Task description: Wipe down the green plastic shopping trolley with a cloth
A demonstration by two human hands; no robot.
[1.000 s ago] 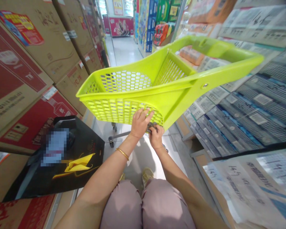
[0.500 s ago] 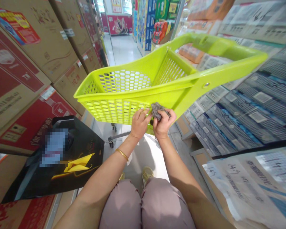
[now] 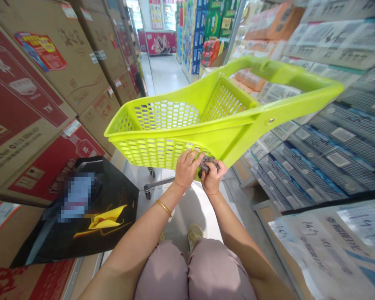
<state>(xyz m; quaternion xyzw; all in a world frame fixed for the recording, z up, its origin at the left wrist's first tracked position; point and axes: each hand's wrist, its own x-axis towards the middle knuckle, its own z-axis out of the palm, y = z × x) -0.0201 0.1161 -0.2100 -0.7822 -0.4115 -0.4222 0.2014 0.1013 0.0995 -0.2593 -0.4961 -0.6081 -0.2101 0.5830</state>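
Note:
A lime-green plastic shopping cart (image 3: 162, 135) with a lattice side wall stands sideways in front of me. A crumpled grey rag (image 3: 208, 161) is bunched between my hands, close against the lower part of that wall. My right hand (image 3: 213, 178) is closed on it, fingers curled over the cloth. My left hand (image 3: 187, 167) has its fingers bent and pressed together, at the rag's left edge and by the lattice. Its fingertips are partly hidden, and a gold bangle (image 3: 163, 208) circles that wrist.
Stacked cardboard boxes (image 3: 81, 71) line the left side. A black bag (image 3: 112, 196) with a yellow design stands before them. Packaged goods (image 3: 325, 146) fill the right shelves, and white packs (image 3: 315, 241) lie nearer me. The tiled aisle (image 3: 165, 71) runs ahead.
The rag is now more bunched up and less of it shows. Both hands stay close together by the cart's side. My view has shifted slightly, moving the whole scene a little.

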